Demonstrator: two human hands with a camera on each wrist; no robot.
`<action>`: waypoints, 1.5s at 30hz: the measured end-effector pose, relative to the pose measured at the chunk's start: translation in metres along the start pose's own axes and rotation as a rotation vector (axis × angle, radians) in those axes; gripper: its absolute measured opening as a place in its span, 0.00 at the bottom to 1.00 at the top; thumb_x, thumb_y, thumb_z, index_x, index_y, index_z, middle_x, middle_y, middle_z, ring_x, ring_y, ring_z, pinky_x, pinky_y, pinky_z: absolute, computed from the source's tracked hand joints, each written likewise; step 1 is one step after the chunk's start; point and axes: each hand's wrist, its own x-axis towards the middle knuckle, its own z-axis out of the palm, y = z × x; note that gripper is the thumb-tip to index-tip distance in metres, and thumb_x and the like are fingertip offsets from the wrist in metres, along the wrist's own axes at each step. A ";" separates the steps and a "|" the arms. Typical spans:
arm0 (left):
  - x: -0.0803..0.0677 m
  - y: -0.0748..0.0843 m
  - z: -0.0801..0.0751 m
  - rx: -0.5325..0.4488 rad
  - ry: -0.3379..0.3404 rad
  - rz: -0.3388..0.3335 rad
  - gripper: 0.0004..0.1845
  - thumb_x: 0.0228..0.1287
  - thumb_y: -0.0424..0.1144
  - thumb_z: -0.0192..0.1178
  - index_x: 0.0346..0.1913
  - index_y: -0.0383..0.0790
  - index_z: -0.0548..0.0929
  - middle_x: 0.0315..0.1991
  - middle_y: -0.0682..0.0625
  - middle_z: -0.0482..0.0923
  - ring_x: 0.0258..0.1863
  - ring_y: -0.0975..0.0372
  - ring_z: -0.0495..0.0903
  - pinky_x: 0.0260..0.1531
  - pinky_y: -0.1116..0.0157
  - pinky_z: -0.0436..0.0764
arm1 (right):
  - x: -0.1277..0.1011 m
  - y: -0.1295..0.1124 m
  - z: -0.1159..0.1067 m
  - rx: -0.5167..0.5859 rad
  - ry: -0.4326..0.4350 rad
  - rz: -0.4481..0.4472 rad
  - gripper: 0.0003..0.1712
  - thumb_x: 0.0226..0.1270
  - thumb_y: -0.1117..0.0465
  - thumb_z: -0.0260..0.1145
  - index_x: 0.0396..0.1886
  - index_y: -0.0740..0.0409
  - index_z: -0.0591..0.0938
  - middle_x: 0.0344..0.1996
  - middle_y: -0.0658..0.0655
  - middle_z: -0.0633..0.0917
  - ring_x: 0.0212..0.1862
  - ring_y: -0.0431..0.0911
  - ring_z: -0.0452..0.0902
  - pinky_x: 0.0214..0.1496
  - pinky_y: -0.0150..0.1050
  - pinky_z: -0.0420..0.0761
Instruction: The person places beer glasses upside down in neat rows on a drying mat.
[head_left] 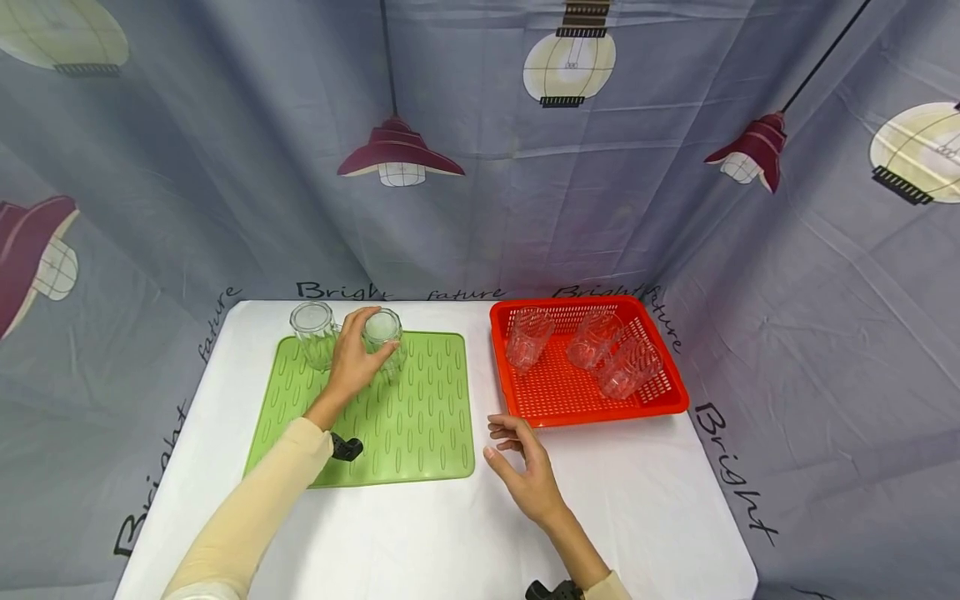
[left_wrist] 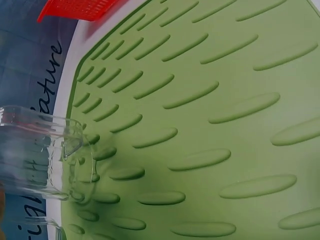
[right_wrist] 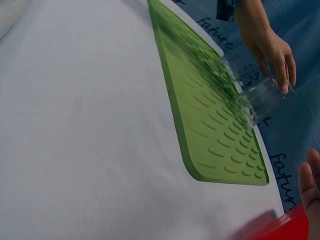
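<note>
Up, left hand (head_left: 352, 354) round glass (head_left: 382, 332) (mat)

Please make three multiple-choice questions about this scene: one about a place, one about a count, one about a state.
1. Where does the left hand hold its glass?
A. over the green mat
B. inside the red basket
C. on bare white table

2. How many glasses lie in the basket?
A. one
B. three
C. five

3. How is the right hand?
A. gripping a glass
B. pressing the mat
C. open, holding nothing

Answers: 1 A, fingers wrap the glass above the mat; 2 B, three show; 3 C, relaxed fingers, nothing held.
</note>
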 end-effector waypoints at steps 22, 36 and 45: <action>-0.003 -0.001 0.006 -0.051 0.010 -0.051 0.37 0.74 0.38 0.68 0.81 0.41 0.68 0.83 0.37 0.62 0.78 0.41 0.69 0.75 0.42 0.78 | -0.003 -0.004 0.000 0.004 -0.019 0.030 0.26 0.76 0.66 0.69 0.71 0.57 0.77 0.59 0.57 0.84 0.60 0.57 0.81 0.61 0.45 0.86; -0.024 -0.004 0.001 -0.179 0.051 -0.056 0.35 0.75 0.34 0.66 0.81 0.42 0.68 0.82 0.40 0.64 0.80 0.44 0.67 0.76 0.42 0.77 | -0.003 -0.003 0.003 0.020 -0.024 0.031 0.26 0.76 0.66 0.69 0.71 0.57 0.77 0.59 0.57 0.84 0.60 0.57 0.81 0.60 0.46 0.87; -0.045 -0.007 -0.003 -0.209 0.070 -0.055 0.34 0.76 0.33 0.66 0.81 0.39 0.68 0.80 0.37 0.66 0.79 0.42 0.67 0.76 0.41 0.77 | -0.001 -0.003 0.006 0.023 -0.032 0.022 0.26 0.76 0.67 0.69 0.71 0.59 0.77 0.59 0.58 0.84 0.60 0.58 0.80 0.60 0.48 0.87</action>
